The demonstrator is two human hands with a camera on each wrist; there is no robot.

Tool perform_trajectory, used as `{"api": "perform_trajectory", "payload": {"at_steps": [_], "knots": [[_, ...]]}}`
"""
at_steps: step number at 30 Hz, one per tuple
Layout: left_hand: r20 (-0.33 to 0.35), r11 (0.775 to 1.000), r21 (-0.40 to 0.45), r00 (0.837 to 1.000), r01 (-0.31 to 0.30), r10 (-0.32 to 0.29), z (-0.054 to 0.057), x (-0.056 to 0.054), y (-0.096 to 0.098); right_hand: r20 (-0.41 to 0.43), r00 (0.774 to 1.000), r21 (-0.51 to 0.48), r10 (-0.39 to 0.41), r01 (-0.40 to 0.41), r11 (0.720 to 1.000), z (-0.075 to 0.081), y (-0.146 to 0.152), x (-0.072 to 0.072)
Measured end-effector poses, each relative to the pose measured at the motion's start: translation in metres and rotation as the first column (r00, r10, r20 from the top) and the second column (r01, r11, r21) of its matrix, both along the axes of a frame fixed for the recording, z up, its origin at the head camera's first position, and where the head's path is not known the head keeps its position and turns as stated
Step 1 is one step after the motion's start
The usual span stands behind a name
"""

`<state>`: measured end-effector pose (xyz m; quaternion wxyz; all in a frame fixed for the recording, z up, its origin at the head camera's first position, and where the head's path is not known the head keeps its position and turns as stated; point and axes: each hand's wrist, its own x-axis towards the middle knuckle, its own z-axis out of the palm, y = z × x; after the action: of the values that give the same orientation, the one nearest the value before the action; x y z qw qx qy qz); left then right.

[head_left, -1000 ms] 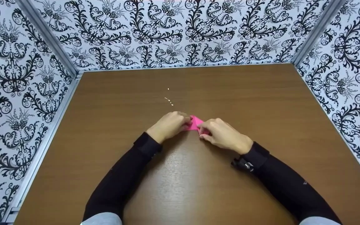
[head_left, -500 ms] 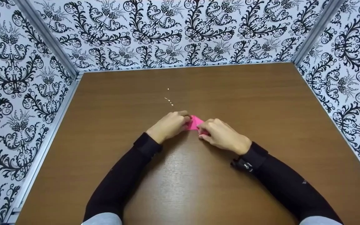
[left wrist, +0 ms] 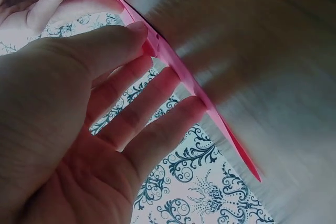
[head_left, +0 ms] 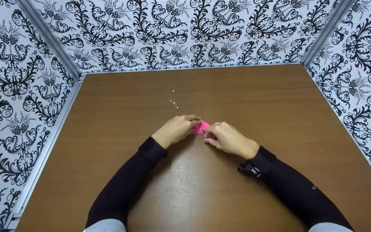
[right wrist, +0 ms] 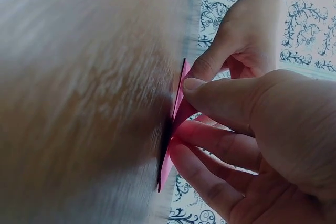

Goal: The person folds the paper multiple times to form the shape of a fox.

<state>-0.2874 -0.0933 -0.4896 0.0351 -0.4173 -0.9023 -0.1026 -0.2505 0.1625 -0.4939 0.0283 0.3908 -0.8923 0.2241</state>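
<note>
A small folded sheet of pink paper (head_left: 199, 129) lies low on the table between the two hands. My left hand (head_left: 175, 129) holds its left part, thumb on the near side and fingertips along the paper (left wrist: 185, 76) in the left wrist view. From the right, my right hand (head_left: 229, 139) pinches the paper's other end with thumb and curled fingers. In the right wrist view the thumb presses a raised flap of the paper (right wrist: 185, 109), with fingertips lower on the sheet. Both hands cover much of it in the head view.
The brown wooden table (head_left: 185, 193) carries several small pale specks (head_left: 174, 103) beyond the left hand. Panels with black-and-white scroll pattern (head_left: 185, 35) stand at the back and both sides, joined by grey metal posts (head_left: 50, 38).
My left fingers have slid slightly right over the paper's top and straightened a little, covering its upper peak. My right fingers have tightened at the near edge, staying in almost the same place.
</note>
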Motion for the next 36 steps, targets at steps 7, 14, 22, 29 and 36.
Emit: {"api": "perform_trajectory", "payload": {"at_steps": [7,14,22,29,36], "knots": [[-0.026,0.999,-0.049,1.000,-0.002,0.001,0.000,0.002,0.002,0.011,1.000,0.001,-0.006,0.006,1.000,0.000,-0.001,0.000],[-0.048,0.999,-0.022,0.998,0.028,-0.029,-0.002,0.002,0.001,0.023,1.000,-0.012,-0.009,0.009,1.000,-0.001,0.000,0.000],[-0.047,0.998,-0.064,0.999,0.016,-0.019,-0.001,0.001,0.000,0.054,0.999,-0.025,-0.001,0.003,1.000,0.003,0.001,0.000],[-0.023,0.995,-0.104,1.000,-0.006,0.003,0.002,0.001,0.000,0.116,0.992,-0.058,0.050,-0.043,0.997,0.009,0.004,-0.001],[-0.037,0.996,-0.092,0.999,-0.014,0.011,0.001,0.001,0.001,0.131,0.991,-0.102,0.027,-0.014,0.995,0.021,0.016,-0.010]]}}
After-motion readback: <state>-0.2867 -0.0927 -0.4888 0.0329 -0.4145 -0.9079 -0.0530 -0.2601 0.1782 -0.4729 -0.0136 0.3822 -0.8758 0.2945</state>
